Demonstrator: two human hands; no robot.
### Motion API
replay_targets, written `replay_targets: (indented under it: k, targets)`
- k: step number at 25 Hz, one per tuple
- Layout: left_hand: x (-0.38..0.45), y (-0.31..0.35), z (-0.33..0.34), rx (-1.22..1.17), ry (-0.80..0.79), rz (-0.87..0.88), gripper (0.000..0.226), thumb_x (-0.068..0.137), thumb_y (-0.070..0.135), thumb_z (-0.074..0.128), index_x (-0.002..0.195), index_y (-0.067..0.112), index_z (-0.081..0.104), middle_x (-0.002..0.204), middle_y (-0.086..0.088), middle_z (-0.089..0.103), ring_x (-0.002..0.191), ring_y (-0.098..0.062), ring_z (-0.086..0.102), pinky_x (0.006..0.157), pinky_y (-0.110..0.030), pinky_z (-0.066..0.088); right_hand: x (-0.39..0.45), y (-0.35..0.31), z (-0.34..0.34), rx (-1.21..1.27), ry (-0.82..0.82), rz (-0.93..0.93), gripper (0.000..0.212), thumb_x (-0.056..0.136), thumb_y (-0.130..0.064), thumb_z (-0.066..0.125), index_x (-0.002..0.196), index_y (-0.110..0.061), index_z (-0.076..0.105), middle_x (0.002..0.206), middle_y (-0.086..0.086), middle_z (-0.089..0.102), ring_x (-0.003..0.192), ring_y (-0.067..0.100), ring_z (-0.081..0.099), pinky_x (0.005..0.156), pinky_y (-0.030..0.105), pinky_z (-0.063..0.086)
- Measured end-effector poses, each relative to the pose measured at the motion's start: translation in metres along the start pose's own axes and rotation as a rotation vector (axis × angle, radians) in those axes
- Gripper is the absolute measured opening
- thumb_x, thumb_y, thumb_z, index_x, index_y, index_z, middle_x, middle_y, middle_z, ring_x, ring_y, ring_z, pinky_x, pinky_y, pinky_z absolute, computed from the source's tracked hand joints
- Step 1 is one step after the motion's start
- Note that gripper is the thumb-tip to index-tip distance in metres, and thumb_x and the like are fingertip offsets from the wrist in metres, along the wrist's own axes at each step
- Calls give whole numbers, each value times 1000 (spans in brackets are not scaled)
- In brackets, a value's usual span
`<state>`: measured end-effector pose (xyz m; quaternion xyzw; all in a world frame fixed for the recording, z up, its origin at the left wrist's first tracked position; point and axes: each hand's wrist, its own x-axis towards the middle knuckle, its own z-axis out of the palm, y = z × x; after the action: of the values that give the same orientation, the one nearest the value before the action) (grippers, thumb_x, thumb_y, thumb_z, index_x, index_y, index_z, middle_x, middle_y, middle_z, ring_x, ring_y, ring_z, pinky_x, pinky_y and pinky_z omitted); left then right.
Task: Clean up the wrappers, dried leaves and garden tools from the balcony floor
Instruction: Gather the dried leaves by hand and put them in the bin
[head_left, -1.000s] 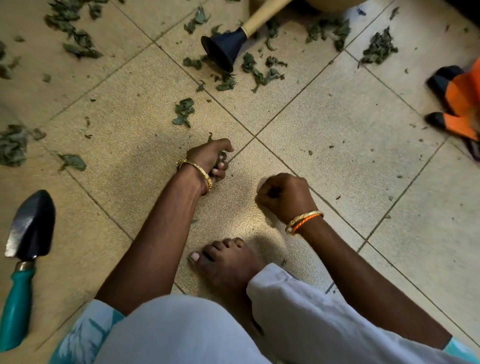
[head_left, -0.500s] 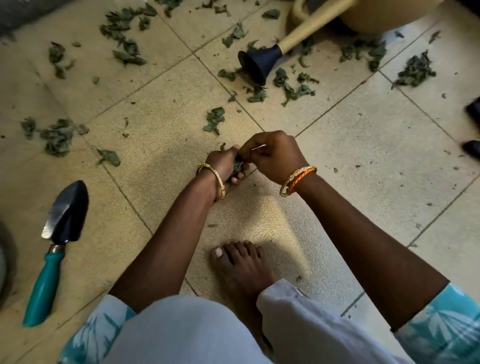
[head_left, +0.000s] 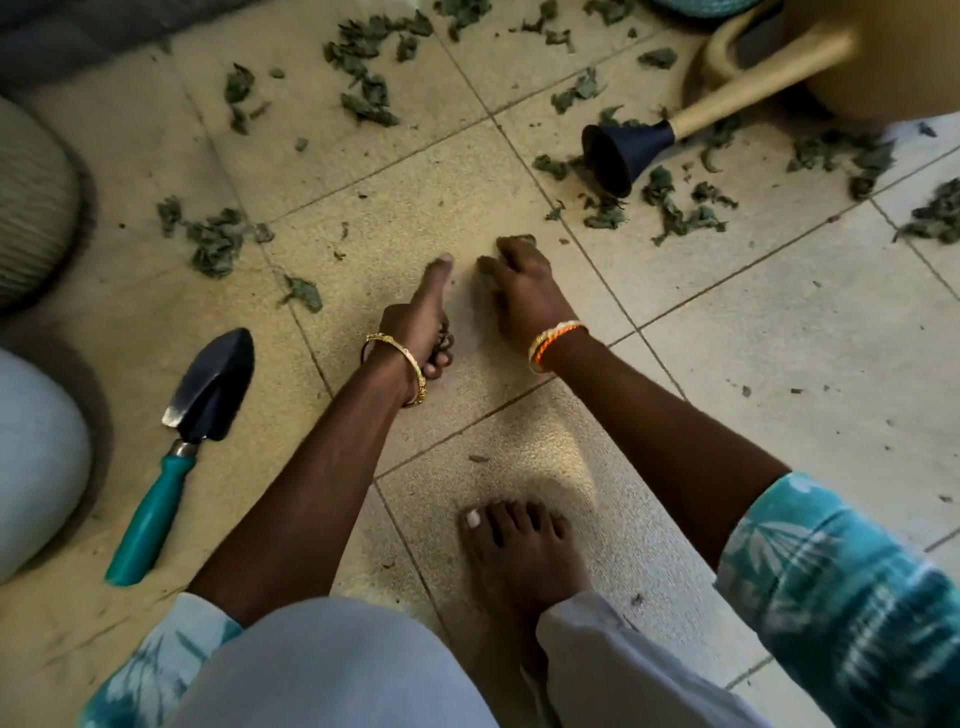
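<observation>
Two hands reach low over the tiled floor (head_left: 779, 364). My left hand (head_left: 423, 322) clutches dried leaf bits in its curled fingers, thumb stretched forward. Just beside it, my right hand (head_left: 524, 283) pinches leaf scraps (head_left: 488, 267). More dried leaves (head_left: 670, 213) lie beyond; a trowel (head_left: 202, 405) lies left.

Trowel (head_left: 208, 395) left of hands; leaves (head_left: 670, 208) perhaps beyond.

One view only: head cam, wide-angle, looks forward + steeply down from crouched person's head onto tiled floor (head_left: 779, 364). Close range: own knees, arms, bare foot (head_left: 514, 561) fill lower frame; watering can (head_left: 675, 124) at top-right edge, trowel (head_left: 197, 415) near left. No 2nd view to overlap
</observation>
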<state>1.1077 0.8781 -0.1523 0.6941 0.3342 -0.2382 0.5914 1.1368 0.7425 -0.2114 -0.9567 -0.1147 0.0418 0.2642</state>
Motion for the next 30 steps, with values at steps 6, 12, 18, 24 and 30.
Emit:
replay_targets:
  k: [6, 12, 18, 24, 30]
  targets:
    - [9, -10, -16, -186, -68, -113, 41, 97, 28, 38, 58, 15, 38, 42, 1, 38, 28, -9, 34, 33, -10, 22, -31, 4, -7, -57, 233, -182, 19, 79, 0, 55, 91, 1, 70, 94, 17, 69, 87, 34, 63, 73, 32, 50]
    - [1, -12, -15, -290, -146, -101, 32, 98, 27, 52, 71, 10, 56, 58, -1, 59, 36, -7, 43, 35, -11, 31, -21, -27, -56, 1275, 44, 630, 16, 77, 11, 64, 88, 2, 69, 69, 1, 72, 66, 8, 67, 67, 18, 55]
    - [-7, -13, -17, -329, -158, -140, 27, 101, 25, 43, 82, 11, 56, 70, -7, 57, 33, -8, 48, 31, -12, 32, -34, -66, -32, 1023, -5, 432, 15, 75, 8, 68, 79, -7, 71, 74, 4, 70, 68, 14, 66, 71, 26, 58]
    - [-4, -28, -51, -284, -2, -133, 32, 97, 37, 48, 79, 12, 57, 61, -4, 52, 31, -9, 47, 33, -11, 29, -27, -105, -11, 417, -183, -19, 22, 82, 0, 58, 92, -10, 75, 93, 5, 73, 81, 9, 64, 70, 4, 42]
    - [-7, -36, -118, -484, 135, -215, 34, 94, 22, 45, 62, 16, 37, 42, 1, 41, 28, -10, 37, 32, -10, 21, 42, -113, 6, 441, -225, 1, 27, 84, -2, 53, 102, -13, 69, 111, 6, 66, 108, 20, 60, 84, 15, 42]
